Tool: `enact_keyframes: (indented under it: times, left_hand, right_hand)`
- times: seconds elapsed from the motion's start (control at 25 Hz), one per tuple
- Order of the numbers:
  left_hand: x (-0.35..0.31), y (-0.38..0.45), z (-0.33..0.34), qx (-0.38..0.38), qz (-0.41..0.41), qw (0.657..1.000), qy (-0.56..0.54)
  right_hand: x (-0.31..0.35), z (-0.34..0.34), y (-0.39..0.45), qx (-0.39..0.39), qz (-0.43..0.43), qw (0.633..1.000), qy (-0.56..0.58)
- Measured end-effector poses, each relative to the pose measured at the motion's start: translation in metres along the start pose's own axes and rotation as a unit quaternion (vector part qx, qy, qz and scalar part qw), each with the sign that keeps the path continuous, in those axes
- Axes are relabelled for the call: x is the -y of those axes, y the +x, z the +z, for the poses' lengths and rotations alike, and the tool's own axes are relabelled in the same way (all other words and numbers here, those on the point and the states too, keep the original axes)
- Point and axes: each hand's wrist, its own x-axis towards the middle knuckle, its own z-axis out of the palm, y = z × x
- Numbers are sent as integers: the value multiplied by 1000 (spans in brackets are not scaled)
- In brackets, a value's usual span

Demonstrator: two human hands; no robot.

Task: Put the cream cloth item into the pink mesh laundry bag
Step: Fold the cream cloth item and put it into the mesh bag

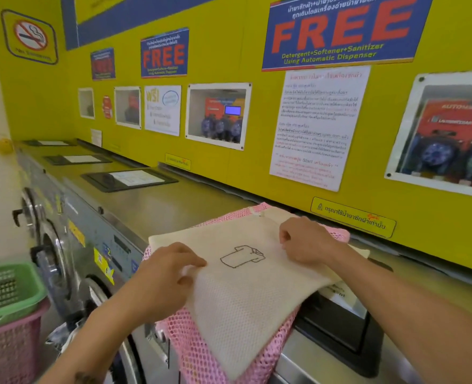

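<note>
There is one cream cloth (245, 286), one pink bag (198, 353), and two hands. There are three blue FREE signs on the yellow wall (229, 51); the biggest sign (342, 31) is at the top right. There are two baskets at the left: a green basket (7, 289) sits on top of a pink basket (10, 347).

The cream cloth is flat and has tiny holes like a net. It has a little shirt drawing (243, 256) in dark thread near the middle. It lies on top of the pink bag, not inside it. The pink bag has bigger holes and peeks out around the cloth's edges. Both lie on the top of a washer (157, 206) and hang a bit over its front.

The left hand (168, 275) pinches the cloth's left side with bent fingers. The right hand (304, 239) is curled and pinches the cloth near its far edge.
</note>
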Motion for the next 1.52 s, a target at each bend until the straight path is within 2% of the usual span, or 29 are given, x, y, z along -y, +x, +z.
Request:
enact_keyframes:
  times: [0.16,0.2,0.28,0.36,0.4,0.48,0.6,0.68,0.76,0.84,1.04,1.2,1.36,1.52]
  left_hand:
    - [4,-6,-2,-141,45,989,20]
    - [5,-8,-4,-159,55,985,31]
    - [11,-11,-7,-156,53,986,40]
    - [20,-16,-6,-119,54,991,40]
    - [26,-19,-5,-103,57,992,39]
    - [37,-25,-1,-84,51,994,41]
    - [46,-38,8,-57,29,989,130]
    - [46,-44,21,-36,45,982,177]
    - [53,-48,39,-17,53,973,222]
    - [63,-46,58,-28,58,963,261]
    - [72,-32,86,-114,69,961,241]
    - [77,-30,86,-159,91,960,214]
    - [71,-31,71,-218,118,954,168]
    - [52,-33,33,-314,191,923,116]
  right_hand:
    - [10,-6,12,-137,-42,989,-46]
    - [13,-6,15,-142,-47,988,-41]
    - [21,-2,19,-77,-34,996,-34]
    - [27,5,16,4,-15,999,-36]
    - [31,6,12,13,-11,1000,-16]
    - [43,-3,-5,-17,-21,1000,9]
    - [80,-21,-51,-27,-86,995,32]
    - [107,-25,-94,28,-120,992,28]
    - [128,-17,-131,86,-150,984,-33]
    - [140,4,-154,112,-156,977,-96]
    - [148,54,-161,60,-145,957,-245]
    - [143,57,-157,13,-165,946,-280]
    - [134,34,-148,-16,-219,948,-229]
    - [109,-13,-148,18,-243,967,-69]
